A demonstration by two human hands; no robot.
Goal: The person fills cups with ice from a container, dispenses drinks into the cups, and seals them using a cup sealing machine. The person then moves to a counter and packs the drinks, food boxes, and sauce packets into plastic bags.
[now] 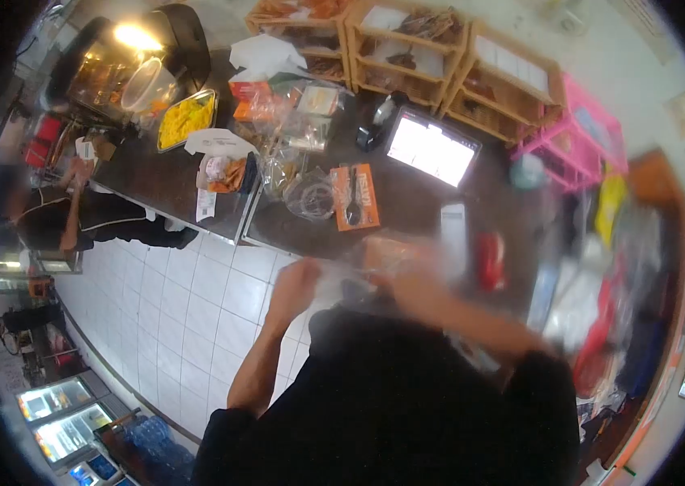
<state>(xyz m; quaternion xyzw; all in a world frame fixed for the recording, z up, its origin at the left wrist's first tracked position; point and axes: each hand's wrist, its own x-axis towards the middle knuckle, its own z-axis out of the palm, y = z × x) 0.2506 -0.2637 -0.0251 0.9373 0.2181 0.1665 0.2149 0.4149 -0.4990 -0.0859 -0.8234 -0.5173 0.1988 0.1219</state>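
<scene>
My left hand (297, 282) is closed on one side of a clear plastic bag (338, 279), held in front of my body at the table edge. At the bag's other side is my right hand (411, 279), smeared by motion, with its fingers bent in on the plastic. A blurred orange-brown thing (387, 253) shows beside the right fingers; I cannot make out what it is. Just beyond the hands lie an orange card (367, 212) with black cutlery on it and some crumpled clear plastic (310, 197).
A lit tablet (433, 147) stands near tan tiered racks (407, 44) and a pink basket (573, 134). A red object (490, 261) lies right. Left are a wrapped food parcel (225, 172) and a yellow food tray (187, 121). Another person (59, 215) works at the far left.
</scene>
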